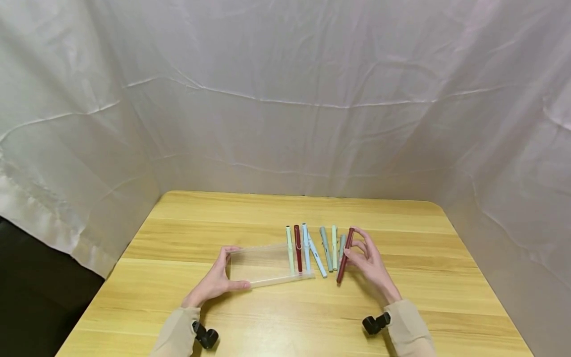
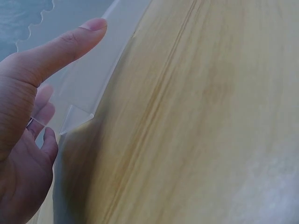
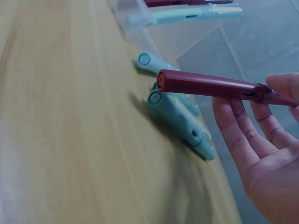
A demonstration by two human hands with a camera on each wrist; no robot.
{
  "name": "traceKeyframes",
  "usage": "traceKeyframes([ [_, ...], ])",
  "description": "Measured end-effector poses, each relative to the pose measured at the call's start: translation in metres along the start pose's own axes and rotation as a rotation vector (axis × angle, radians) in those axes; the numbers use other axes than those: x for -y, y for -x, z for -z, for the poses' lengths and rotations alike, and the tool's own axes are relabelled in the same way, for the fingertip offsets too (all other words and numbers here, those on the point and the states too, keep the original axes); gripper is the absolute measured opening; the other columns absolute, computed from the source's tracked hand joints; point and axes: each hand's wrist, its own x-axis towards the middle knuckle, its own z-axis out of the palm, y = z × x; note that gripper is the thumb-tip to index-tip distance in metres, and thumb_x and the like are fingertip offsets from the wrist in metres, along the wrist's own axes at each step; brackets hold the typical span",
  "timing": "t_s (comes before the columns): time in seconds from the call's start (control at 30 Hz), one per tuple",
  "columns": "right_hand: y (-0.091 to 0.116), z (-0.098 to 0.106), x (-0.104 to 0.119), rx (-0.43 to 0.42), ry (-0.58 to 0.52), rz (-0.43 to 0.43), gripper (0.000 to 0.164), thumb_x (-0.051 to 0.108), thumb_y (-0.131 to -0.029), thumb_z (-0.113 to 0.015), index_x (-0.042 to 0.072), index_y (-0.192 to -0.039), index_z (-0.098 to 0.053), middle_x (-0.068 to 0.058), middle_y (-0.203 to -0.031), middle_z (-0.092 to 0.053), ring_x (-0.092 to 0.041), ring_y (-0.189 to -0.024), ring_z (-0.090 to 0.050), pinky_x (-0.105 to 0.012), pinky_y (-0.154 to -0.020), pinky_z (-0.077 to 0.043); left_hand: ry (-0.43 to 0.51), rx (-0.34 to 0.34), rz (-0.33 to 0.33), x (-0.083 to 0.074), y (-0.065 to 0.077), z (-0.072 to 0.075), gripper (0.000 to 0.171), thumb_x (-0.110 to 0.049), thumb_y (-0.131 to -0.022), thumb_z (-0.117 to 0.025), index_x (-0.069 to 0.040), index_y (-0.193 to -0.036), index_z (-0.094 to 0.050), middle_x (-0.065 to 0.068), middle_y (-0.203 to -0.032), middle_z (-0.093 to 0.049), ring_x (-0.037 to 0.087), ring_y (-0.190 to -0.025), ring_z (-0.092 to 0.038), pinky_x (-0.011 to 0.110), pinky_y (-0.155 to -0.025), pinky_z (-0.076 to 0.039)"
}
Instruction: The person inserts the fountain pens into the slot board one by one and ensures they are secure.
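My left hand [image 1: 217, 277] grips the left end of a clear plastic case [image 1: 260, 265], thumb along its near edge and fingers at the far side. At the case's right end lie a light green pen [image 1: 290, 248], a dark red pen [image 1: 298, 248] and a light blue pen [image 1: 306, 248]. My right hand [image 1: 369, 260] pinches another dark red pen [image 3: 210, 86] between thumb and fingers, raised above the table. Beneath and left of it are a grey-green pen [image 3: 180, 123], a second pale green pen [image 1: 334, 248] and a grey-blue pen [image 1: 326, 248].
Another light blue pen [image 1: 318, 256] lies slanted just right of the case. Everything rests on a wooden table [image 1: 285, 322]. Pale curtains [image 1: 285, 134] hang behind it and at both sides. A black camera [image 1: 376, 323] is strapped to each wrist.
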Motion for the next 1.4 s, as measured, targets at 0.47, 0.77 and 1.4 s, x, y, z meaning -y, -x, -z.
traceKeyframes([
  [0.47, -0.006, -0.018, 0.014, -0.016, 0.020, 0.071, 0.068, -0.003, -0.098, -0.058, -0.001, -0.154, -0.020, -0.018, -0.111, -0.057, -0.014, -0.084, -0.075, -0.036, -0.076, -0.066, -0.014, -0.017, -0.025, 0.002, 0.001, -0.001, 0.098, -0.026, -0.068, -0.094, -0.005, -0.141, -0.031, 0.022, -0.151, -0.037, 0.049, -0.150, -0.023, 0.068, -0.123, -0.013],
  [0.77, -0.016, -0.033, 0.023, 0.001, 0.046, 0.059, 0.066, 0.002, -0.099, -0.060, 0.006, -0.154, -0.023, -0.024, -0.115, -0.052, -0.019, -0.084, -0.076, -0.048, -0.076, -0.065, -0.019, -0.025, 0.001, 0.002, 0.002, -0.002, 0.097, -0.025, -0.068, -0.094, -0.006, -0.141, -0.031, 0.022, -0.152, -0.035, 0.048, -0.151, -0.021, 0.066, -0.125, -0.011],
  [1.4, -0.038, -0.057, 0.042, 0.071, 0.067, 0.033, 0.065, 0.002, -0.099, -0.059, 0.014, -0.153, -0.024, -0.035, -0.121, -0.050, -0.038, -0.091, -0.074, -0.053, -0.081, -0.063, -0.019, -0.028, 0.015, 0.001, 0.003, -0.003, 0.100, -0.026, -0.068, -0.094, -0.006, -0.142, -0.030, 0.023, -0.153, -0.033, 0.048, -0.152, -0.020, 0.066, -0.125, -0.011],
])
